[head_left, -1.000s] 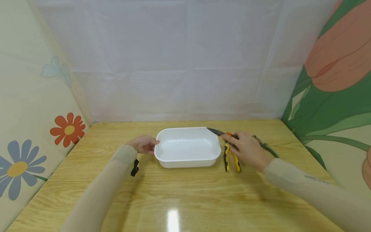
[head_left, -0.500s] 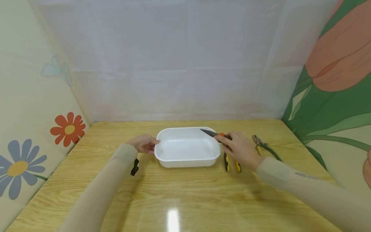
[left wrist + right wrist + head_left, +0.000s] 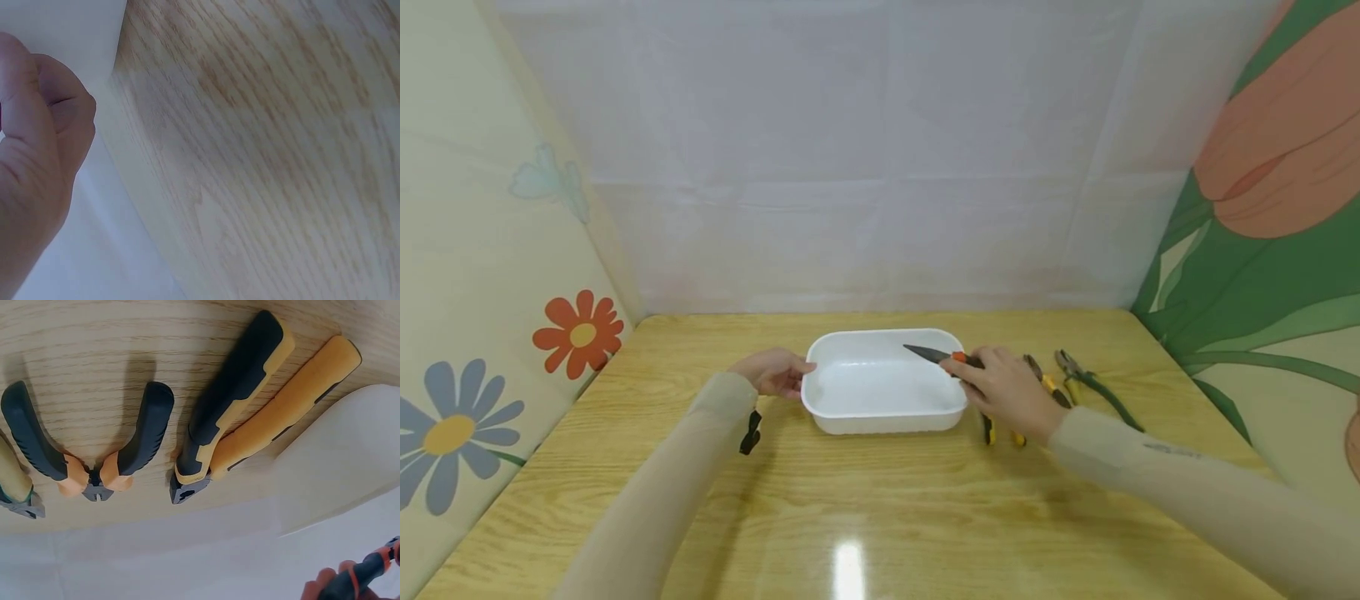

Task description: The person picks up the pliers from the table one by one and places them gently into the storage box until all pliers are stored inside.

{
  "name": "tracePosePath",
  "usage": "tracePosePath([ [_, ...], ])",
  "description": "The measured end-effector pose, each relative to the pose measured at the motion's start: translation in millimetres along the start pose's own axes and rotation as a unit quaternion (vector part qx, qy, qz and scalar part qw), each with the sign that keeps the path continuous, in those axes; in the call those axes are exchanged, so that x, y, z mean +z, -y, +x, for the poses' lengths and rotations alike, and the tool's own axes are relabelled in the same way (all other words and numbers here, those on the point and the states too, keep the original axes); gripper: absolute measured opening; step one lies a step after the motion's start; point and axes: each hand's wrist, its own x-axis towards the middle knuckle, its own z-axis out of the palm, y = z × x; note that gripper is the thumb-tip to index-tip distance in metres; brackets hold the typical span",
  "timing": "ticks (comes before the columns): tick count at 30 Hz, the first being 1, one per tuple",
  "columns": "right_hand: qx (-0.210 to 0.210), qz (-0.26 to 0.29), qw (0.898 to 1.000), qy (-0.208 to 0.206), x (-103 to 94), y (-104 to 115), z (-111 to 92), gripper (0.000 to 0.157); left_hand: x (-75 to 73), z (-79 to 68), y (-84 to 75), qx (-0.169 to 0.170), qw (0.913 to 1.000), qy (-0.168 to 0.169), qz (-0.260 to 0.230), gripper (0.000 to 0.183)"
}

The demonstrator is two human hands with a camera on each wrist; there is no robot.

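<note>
Pliers (image 3: 927, 354) (blk/orange) in R hand (image 3: 1011, 392), tip over wht tray (image 3: 887, 424).

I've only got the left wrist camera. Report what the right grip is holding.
Observer: The right grip holds a pointed tool, dark with orange on it.

Operator: Tell me whether that tool reaches past the edge of the white tray.

Observer: In the head view its tip shows over the inside of the tray, a little right of the middle; I can't tell how high.

Operator: Name what lies beyond the tray's right end.

Observer: Three more tools: yellow-and-black pliers, then orange-and-black pliers, then green-handled pliers farthest right.
</note>
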Motion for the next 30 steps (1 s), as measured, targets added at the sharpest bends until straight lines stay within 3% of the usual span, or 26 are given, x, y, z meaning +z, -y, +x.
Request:
tracePosePath([
  [6, 0.002, 0.01, 0.999, 0.031, 0.5, 4.3, 4.2, 0.041, -0.6, -0.6, 0.7, 0.002, 1.0, 0.0, 0.003, 0.015],
  [14, -0.029, -0.018, 0.999, 0.008, 9.6, 6.9, 12.3, 0.038, -0.8, 1.9, -0.1, 0.001, 1.0, 0.005, 0.003, 0.013],
  [30, -0.081, -0.062, 0.994, 0.045, 10.7, 12.5, 33.5, 0.041, -0.3, 1.3, -0.7, 0.0, 1.0, 0.005, 0.006, 0.013],
])
